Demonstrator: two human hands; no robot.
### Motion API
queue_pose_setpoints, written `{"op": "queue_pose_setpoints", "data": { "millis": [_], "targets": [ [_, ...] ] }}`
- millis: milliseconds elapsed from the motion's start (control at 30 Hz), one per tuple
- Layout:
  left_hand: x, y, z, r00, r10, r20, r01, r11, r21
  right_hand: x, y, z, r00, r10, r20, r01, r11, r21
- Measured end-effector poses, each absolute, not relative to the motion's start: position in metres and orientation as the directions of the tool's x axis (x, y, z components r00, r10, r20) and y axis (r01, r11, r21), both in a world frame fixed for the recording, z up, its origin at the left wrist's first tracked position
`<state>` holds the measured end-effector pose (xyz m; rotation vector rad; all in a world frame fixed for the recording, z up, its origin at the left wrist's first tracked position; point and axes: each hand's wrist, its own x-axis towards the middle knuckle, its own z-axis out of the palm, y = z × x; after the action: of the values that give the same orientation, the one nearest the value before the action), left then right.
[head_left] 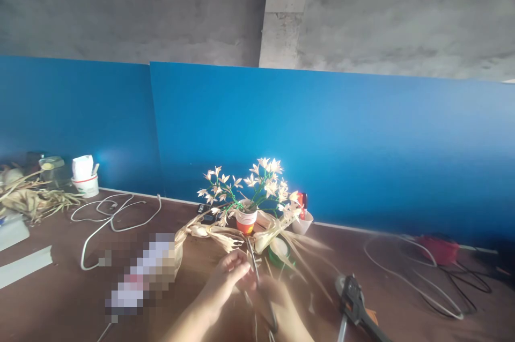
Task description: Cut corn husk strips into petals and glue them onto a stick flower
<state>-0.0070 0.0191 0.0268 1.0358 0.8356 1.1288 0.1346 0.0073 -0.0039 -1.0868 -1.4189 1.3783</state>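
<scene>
My left hand (229, 277) is closed in a pinch at the bottom centre, and what its fingertips hold is too small to make out. Close beside it, my right hand (277, 302) is smeared by motion and wrapped round slim dark scissors (253, 261), whose blades point away from me. Just beyond both hands stands an orange and white paper cup (246, 221) with pale husk flowers (270, 186) on green stems. Dry corn husks (265, 232) lie around the cup's base, and a green roll (279, 251) sits to its right.
A black glue gun (354, 299) lies at the right, near a red object (438, 250) and cables. White cable (116, 218) loops across the left. Farther left are a white cup (86, 185) and a dried husk pile (32, 197). A blue partition (322, 143) closes the back.
</scene>
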Motion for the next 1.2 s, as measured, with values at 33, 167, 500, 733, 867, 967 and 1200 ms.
{"op": "queue_pose_setpoints", "data": {
  "millis": [33, 167, 500, 733, 867, 967, 1200],
  "targets": [
    [-0.007, 0.019, 0.026, 0.249, 0.968, -0.027, -0.304, 0.104, 0.947, 0.135, 0.007, -0.004, -0.255, 0.967, 0.004, 0.022, 0.010, -1.000],
    [-0.010, 0.022, 0.025, 0.280, 0.959, -0.032, -0.307, 0.121, 0.944, 0.135, 0.009, -0.007, -0.264, 0.964, -0.018, 0.036, -0.009, -0.999],
    [-0.018, 0.026, 0.025, 0.390, 0.921, -0.008, -0.307, 0.138, 0.942, 0.138, 0.006, 0.007, -0.309, 0.951, -0.022, 0.081, 0.003, -0.997],
    [-0.025, 0.029, 0.023, 0.407, 0.913, 0.008, -0.264, 0.110, 0.958, 0.139, 0.005, 0.018, -0.349, 0.937, 0.015, 0.104, 0.055, -0.993],
    [-0.031, 0.034, 0.020, 0.400, 0.916, -0.017, -0.230, 0.118, 0.966, 0.139, 0.005, 0.018, -0.352, 0.935, -0.048, 0.126, -0.003, -0.992],
    [-0.034, 0.035, 0.019, 0.407, 0.913, -0.025, -0.224, 0.126, 0.966, 0.140, 0.004, 0.019, -0.360, 0.929, -0.085, 0.143, -0.035, -0.989],
    [-0.036, 0.035, 0.020, 0.444, 0.896, -0.031, -0.240, 0.152, 0.959, 0.138, 0.000, 0.030, -0.359, 0.928, -0.104, 0.184, -0.038, -0.982]
  ]
}}
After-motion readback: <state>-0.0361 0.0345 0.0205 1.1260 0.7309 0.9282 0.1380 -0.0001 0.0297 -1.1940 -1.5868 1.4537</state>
